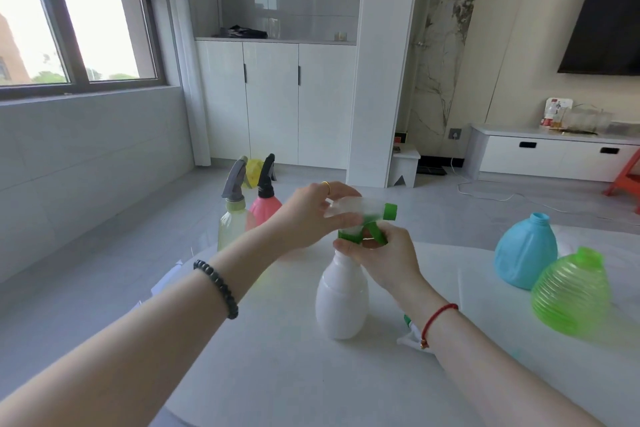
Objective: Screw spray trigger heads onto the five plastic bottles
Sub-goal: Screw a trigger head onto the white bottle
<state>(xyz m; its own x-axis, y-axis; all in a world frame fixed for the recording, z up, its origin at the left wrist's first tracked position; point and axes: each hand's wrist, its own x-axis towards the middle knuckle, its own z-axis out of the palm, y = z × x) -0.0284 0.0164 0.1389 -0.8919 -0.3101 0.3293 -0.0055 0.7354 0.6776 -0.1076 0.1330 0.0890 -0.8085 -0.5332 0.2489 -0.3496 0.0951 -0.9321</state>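
White table (277, 374) bearing five bottles: green ribbed bottle (571, 295) and blue bottle (524, 250) at right, both uncapped; yellow bottle (232, 224) and pink bottle (264, 210) at back left, already headed. White bottle (342, 298) upright at centre, third head going on. Left hand (311, 215) closed around clear trigger head (360, 213); right hand (384, 253) pinching green collar (349, 236). Next, probably: twisting collar tight, bottle steadied

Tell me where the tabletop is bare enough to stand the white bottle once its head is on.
Free: the near table, between the two forearms in front of the white bottle; also the strip between it and the blue bottle. Crowded: the far left edge, with the yellow bottle and pink bottle, and the right, where the green bottle stands beside the blue one.
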